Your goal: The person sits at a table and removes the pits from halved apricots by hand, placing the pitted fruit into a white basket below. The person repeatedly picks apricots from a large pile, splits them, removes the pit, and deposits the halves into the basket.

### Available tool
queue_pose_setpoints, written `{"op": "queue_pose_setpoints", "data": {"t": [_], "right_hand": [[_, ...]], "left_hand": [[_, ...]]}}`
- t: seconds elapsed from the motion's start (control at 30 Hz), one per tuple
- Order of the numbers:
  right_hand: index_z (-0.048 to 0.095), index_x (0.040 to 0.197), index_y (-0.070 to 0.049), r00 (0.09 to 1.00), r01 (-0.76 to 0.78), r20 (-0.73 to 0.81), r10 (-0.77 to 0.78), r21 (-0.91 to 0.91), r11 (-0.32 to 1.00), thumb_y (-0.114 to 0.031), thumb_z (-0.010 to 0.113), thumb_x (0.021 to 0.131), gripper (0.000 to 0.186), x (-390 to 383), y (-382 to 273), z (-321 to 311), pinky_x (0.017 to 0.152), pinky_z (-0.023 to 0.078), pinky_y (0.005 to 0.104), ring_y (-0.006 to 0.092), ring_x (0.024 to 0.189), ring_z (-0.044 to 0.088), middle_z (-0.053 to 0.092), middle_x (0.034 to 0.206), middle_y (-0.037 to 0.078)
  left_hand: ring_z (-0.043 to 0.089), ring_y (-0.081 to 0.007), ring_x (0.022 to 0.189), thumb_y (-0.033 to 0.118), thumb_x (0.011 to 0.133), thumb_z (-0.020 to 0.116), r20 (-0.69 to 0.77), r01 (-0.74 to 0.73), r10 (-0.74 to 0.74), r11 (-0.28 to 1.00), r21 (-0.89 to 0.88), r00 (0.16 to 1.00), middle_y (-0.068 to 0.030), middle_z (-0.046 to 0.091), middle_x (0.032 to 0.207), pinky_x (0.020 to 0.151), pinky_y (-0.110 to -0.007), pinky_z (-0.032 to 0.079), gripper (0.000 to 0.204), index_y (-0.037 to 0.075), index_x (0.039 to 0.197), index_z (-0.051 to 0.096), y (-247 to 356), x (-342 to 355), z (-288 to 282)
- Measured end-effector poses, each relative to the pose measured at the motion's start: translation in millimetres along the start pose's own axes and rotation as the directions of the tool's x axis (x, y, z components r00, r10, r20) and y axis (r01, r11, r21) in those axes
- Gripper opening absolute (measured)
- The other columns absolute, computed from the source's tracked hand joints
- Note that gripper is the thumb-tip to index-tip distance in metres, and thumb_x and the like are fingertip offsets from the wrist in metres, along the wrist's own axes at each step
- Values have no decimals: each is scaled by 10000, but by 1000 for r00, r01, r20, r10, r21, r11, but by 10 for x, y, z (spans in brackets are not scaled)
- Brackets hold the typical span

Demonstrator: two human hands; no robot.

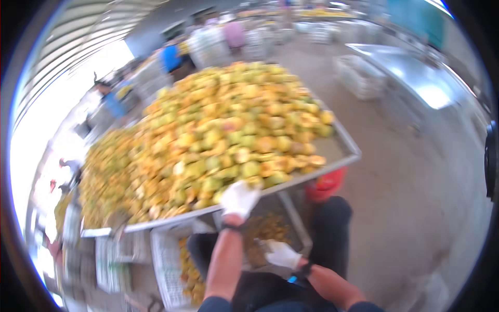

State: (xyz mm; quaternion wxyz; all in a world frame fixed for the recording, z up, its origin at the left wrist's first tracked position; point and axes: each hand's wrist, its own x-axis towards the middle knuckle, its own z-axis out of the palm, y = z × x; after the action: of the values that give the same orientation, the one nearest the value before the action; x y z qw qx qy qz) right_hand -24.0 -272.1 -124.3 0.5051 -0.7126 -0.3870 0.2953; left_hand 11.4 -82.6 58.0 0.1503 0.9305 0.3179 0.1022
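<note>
A large heap of yellow-green, peach-like fruit, many of them cut pieces, covers a tray-like table with a pale metal rim. My left hand, in a white glove, reaches over the near rim and touches the edge of the heap. Blur and the fruit hide what its fingers do. Lower and to the right, my gloved right hand is closed above a tray between my knees. A small dark tip shows at its fingers, too smeared to name. Brownish bits lie in that tray.
A white crate with yellow fruit pieces stands left of my legs. A red bucket sits under the table's right corner. Farther right are a white crate and a shiny metal table. Other people work at the far left.
</note>
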Motion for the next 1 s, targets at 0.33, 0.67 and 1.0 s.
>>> {"op": "queue_pose_setpoints", "data": {"t": [0.33,0.67,1.0], "right_hand": [[583,1026,-21,997,-74,-19,72,-160,984,-199,658,838,270,-136,7,-48,773,514,562,525,896,638,673,887,304],[597,1148,-8,986,-169,6,169,46,984,-135,640,855,322,-124,85,-64,599,549,424,324,654,705,683,804,211],[549,1212,-18,995,52,-74,-61,-125,991,-108,643,905,333,-189,-469,-216,702,513,529,483,853,654,665,886,285]], "left_hand": [[726,-390,935,547,826,620,170,188,-174,980,-71,970,-222,749,962,851,-456,566,575,18,1018,741,112,307,373],[663,-155,749,167,916,553,240,236,-14,-135,-962,971,-48,654,963,587,-280,511,479,75,1385,517,-615,-219,605],[678,-318,940,298,943,465,441,339,59,-733,-590,896,-239,672,1200,738,-374,560,498,-64,1249,619,-1009,-1173,855]]}}
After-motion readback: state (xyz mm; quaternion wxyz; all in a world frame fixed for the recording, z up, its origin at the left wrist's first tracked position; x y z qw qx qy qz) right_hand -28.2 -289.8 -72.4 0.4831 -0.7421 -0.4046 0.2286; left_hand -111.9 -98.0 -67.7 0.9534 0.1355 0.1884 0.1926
